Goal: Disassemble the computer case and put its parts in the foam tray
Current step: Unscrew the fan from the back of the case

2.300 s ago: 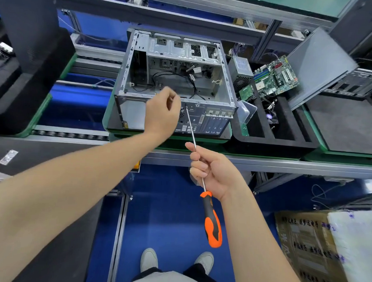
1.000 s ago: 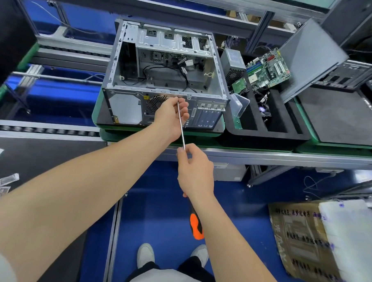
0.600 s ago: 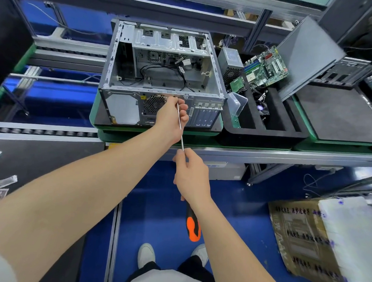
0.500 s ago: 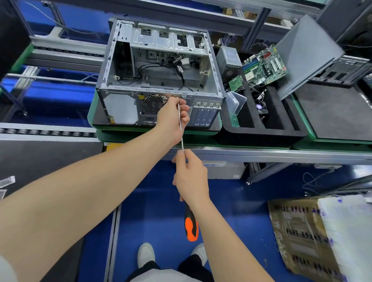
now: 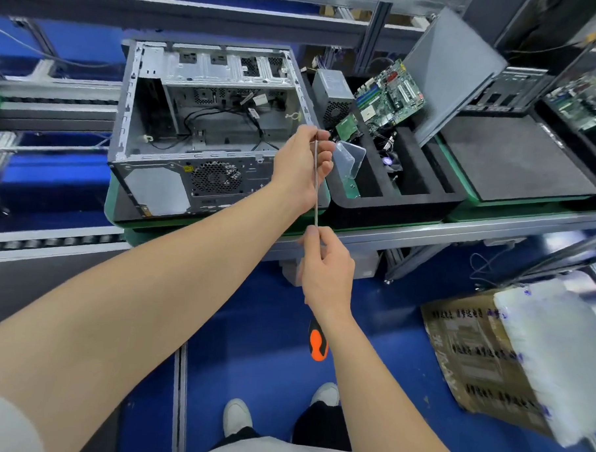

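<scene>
The open grey computer case (image 5: 205,129) lies on a green pallet, its rear panel with the fan grille facing me. My left hand (image 5: 301,164) is curled round the tip end of a long screwdriver (image 5: 317,189) at the case's front right corner. Lower down, my right hand (image 5: 325,264) pinches the steel shaft, and the orange and black handle pokes out below my wrist. The black foam tray (image 5: 393,202) stands to the right of the case. It holds a motherboard (image 5: 389,93), a power supply (image 5: 331,94) and a clear plastic piece (image 5: 351,156).
A grey side panel (image 5: 450,72) leans at the tray's back. Another black foam pad (image 5: 511,156) and more trays lie further right. A roller conveyor (image 5: 50,239) runs at left. A cardboard box with white foam (image 5: 509,354) sits on the blue floor at right.
Both hands and the screwdriver shifted right, from the middle of the case's rear panel to its right corner. The grips stayed the same.
</scene>
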{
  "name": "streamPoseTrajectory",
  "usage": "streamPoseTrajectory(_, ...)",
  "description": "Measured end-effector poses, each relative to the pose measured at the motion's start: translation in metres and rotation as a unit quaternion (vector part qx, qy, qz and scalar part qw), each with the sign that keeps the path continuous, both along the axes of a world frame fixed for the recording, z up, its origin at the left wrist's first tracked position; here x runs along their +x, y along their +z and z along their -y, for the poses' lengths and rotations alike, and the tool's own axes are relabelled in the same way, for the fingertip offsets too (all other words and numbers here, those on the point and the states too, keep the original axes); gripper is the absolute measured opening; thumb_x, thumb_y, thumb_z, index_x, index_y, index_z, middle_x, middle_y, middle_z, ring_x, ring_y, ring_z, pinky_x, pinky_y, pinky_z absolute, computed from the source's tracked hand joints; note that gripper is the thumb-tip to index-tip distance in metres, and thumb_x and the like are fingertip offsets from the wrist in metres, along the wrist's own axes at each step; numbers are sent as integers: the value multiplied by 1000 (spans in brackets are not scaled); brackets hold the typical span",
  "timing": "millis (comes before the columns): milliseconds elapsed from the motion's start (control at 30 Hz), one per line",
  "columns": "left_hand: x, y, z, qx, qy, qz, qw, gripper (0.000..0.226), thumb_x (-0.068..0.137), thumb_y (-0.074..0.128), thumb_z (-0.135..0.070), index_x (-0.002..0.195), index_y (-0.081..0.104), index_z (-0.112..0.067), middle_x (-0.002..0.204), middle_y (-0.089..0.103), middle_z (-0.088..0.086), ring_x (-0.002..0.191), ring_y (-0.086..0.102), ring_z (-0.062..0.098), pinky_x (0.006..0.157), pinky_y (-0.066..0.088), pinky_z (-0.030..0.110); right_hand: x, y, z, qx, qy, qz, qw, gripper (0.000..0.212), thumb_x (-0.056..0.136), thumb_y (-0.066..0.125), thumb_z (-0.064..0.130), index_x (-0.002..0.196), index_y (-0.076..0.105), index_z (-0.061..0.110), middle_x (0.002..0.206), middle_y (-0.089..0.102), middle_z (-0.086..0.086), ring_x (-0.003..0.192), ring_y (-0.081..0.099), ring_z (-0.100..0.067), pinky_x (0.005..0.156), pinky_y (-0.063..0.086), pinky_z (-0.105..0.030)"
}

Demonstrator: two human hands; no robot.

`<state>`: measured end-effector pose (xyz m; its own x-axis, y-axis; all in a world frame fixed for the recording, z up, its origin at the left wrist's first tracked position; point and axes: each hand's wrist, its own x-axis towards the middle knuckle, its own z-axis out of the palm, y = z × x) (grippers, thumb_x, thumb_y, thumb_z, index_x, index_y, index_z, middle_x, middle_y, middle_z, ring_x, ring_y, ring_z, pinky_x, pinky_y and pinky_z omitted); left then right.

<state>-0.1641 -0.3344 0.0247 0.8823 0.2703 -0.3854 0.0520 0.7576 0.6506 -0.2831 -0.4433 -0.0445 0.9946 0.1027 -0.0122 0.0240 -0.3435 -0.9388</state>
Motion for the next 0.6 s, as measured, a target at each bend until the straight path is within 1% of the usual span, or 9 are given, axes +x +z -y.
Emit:
streamPoseTrajectory(100, 24, 7, 19, -14, -8, 6, 1000, 17, 100, 48, -11, 88, 59, -5, 58, 58, 2, 41, 45, 9, 41, 40, 18, 19, 3, 20, -2, -24, 20, 1000, 35, 110, 45, 42, 85, 59, 21, 59, 51, -14, 49, 43, -20, 47, 40, -43)
streamPoseTrajectory(167, 40, 5, 33, 55, -14, -15, 998, 16, 98, 52, -10, 92, 64, -2, 61, 64, 5, 47, 56, 13, 46, 49, 20, 39, 6, 32, 0, -44, 27, 999, 33, 110, 46, 40, 86, 62, 22, 58, 54, -13, 48, 47, -26, 50, 43, -43)
streamPoseTrajectory(233, 56, -6, 46, 166, -25, -36, 985, 16, 97, 57, -10, 91, 68, -1, 65, 68, 7, 56, 63, 18, 56, 57, 24, 69, 10, 45, -3, -68, 31, 997, 34, 111, 47, 38, 88, 64, 20, 61, 59, -15, 53, 54, -33, 55, 48, -45)
streamPoseTrajectory(333, 79, -27, 62, 351, -42, -45, 934, 14, 92, 63, -15, 85, 73, -9, 73, 76, 4, 67, 73, 17, 66, 62, 30, 126, 12, 62, -46, -77, 25, 996, 37, 109, 48, 31, 90, 57, 1, 74, 63, -25, 70, 60, -42, 68, 50, -48)
streamPoseTrajectory(367, 87, -34, 67, 414, -49, -45, 908, 13, 90, 63, -17, 83, 73, -13, 77, 77, 1, 74, 74, 16, 71, 62, 32, 146, 13, 67, -65, -76, 17, 995, 35, 107, 49, 29, 89, 56, 0, 76, 65, -24, 73, 62, -40, 71, 50, -45)
streamPoseTrajectory(433, 106, -46, 78, 518, -65, -52, 852, 14, 89, 62, -23, 81, 72, -19, 84, 76, -5, 86, 71, 15, 75, 53, 28, 185, 14, 76, -91, -72, 1, 993, 28, 106, 50, 27, 89, 61, 7, 79, 67, -15, 78, 68, -35, 72, 52, -42)
streamPoseTrajectory(500, 125, -61, 88, 576, -80, -71, 810, 16, 93, 60, -27, 81, 68, -20, 85, 71, -6, 80, 62, 9, 64, 41, 23, 221, 12, 82, -111, -64, -13, 992, 22, 105, 50, 27, 93, 65, 14, 83, 69, -9, 83, 69, -35, 71, 56, -46)
streamPoseTrajectory(567, 143, -79, 93, 595, -85, -87, 795, 26, 96, 55, -26, 72, 58, -18, 74, 62, -5, 66, 52, 7, 54, 32, 25, 253, 7, 88, -130, -41, -35, 990, 19, 103, 52, 26, 99, 68, 16, 90, 72, -10, 80, 69, -38, 67, 60, -50)
streamPoseTrajectory(600, 152, -87, 93, 603, -85, -95, 787, 32, 97, 53, -24, 66, 50, -18, 67, 56, -3, 61, 47, 10, 51, 29, 29, 268, 3, 90, -142, -26, -44, 989, 18, 102, 53, 25, 100, 69, 16, 93, 73, -10, 77, 69, -37, 62, 61, -46)
